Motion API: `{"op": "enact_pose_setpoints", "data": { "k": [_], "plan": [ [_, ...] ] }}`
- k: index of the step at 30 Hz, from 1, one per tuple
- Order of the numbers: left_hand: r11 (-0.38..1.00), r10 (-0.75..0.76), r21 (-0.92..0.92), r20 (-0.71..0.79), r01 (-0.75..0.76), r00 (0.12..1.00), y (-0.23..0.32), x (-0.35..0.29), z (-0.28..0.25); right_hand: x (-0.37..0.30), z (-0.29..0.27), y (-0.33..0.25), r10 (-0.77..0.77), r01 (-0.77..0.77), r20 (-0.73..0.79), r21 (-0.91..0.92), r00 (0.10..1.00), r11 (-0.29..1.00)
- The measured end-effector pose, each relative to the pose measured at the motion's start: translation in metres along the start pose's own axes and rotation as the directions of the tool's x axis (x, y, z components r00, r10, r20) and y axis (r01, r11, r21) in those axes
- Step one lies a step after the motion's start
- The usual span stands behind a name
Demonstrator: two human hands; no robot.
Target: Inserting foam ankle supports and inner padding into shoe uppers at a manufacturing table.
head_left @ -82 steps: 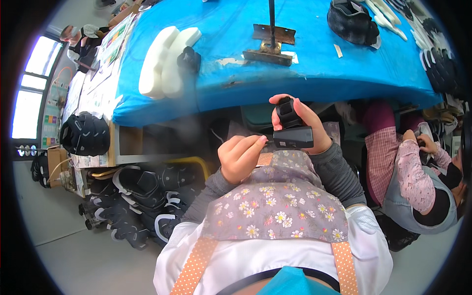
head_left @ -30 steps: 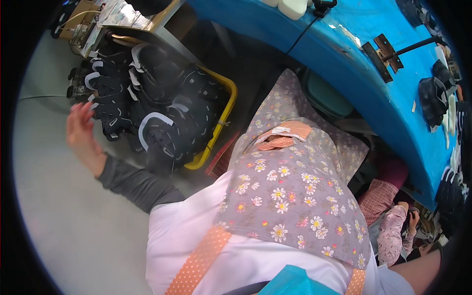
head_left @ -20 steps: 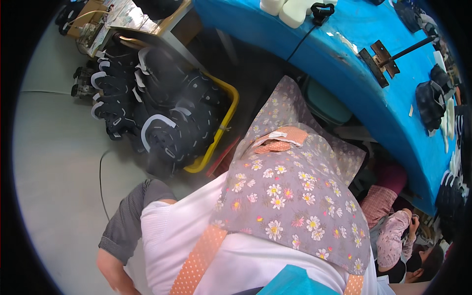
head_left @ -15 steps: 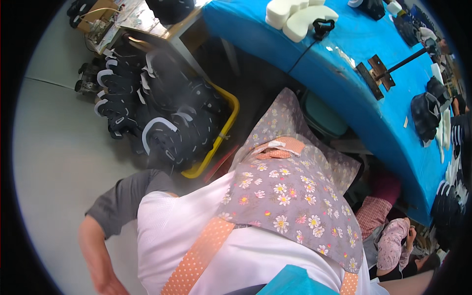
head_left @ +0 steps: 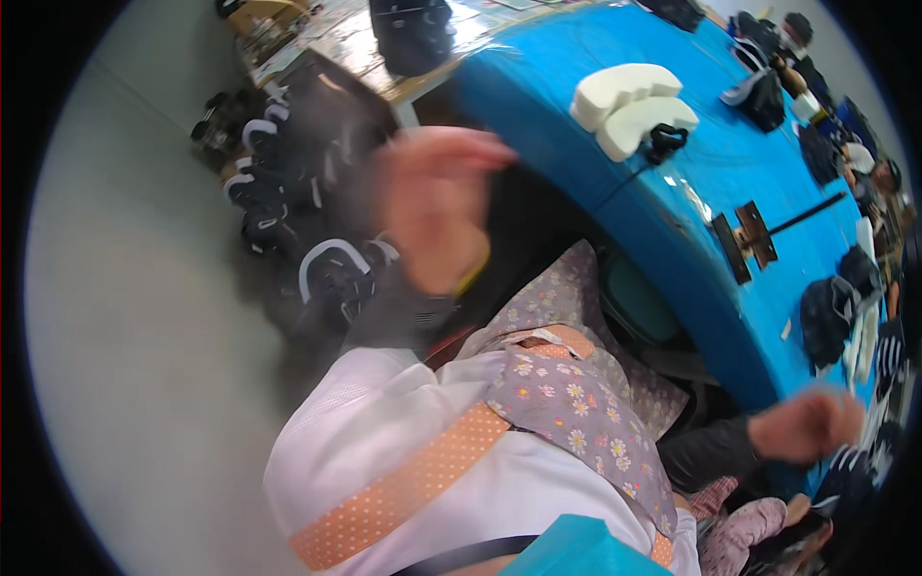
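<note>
My left hand (head_left: 437, 206) is raised in front of the pile of dark shoe-like pieces with pale curved edges (head_left: 336, 269); motion smears its fingers. Over the right part of the blue-covered table's near edge, my right hand (head_left: 807, 424) is also blurred, next to black moulded pieces (head_left: 828, 322). Nothing can be made out in either hand. Two white foam pieces (head_left: 629, 125) lie on the table, with a small black device on a cord (head_left: 665, 144) against them. I wear a grey flowered apron (head_left: 576, 403) with orange dotted straps.
The blue-covered table (head_left: 538, 106) curves along the front and right. A rusty plate fixture with a dark rod (head_left: 754, 235) lies on it. A black container (head_left: 411, 36) stands on a worktable at the far left. Another person's patterned sleeve (head_left: 749, 533) shows at lower right.
My left arm has swung up from the lower left to in front of the dark pieces. My right hand has come into view over the table edge. The whole view has shifted.
</note>
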State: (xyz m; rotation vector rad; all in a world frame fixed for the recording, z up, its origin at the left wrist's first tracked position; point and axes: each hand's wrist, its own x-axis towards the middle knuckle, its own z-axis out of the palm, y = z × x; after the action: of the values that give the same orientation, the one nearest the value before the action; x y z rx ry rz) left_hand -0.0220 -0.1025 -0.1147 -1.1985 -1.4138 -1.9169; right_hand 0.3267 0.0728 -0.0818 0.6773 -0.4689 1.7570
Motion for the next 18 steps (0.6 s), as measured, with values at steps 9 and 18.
{"op": "enact_pose_setpoints", "data": {
  "k": [9,18],
  "plan": [
    [0.898,-0.085,-0.188,0.813,0.397,0.576,-0.020,-0.104,0.111,-0.070,-0.098,0.133,0.577,-0.590,-0.678,0.255,0.456,0.766],
    [0.828,-0.107,-0.044,0.966,0.560,0.235,-0.011,-0.117,0.124,-0.121,-0.120,0.104,0.611,-0.814,-0.738,0.149,0.286,0.561]
  ]
}}
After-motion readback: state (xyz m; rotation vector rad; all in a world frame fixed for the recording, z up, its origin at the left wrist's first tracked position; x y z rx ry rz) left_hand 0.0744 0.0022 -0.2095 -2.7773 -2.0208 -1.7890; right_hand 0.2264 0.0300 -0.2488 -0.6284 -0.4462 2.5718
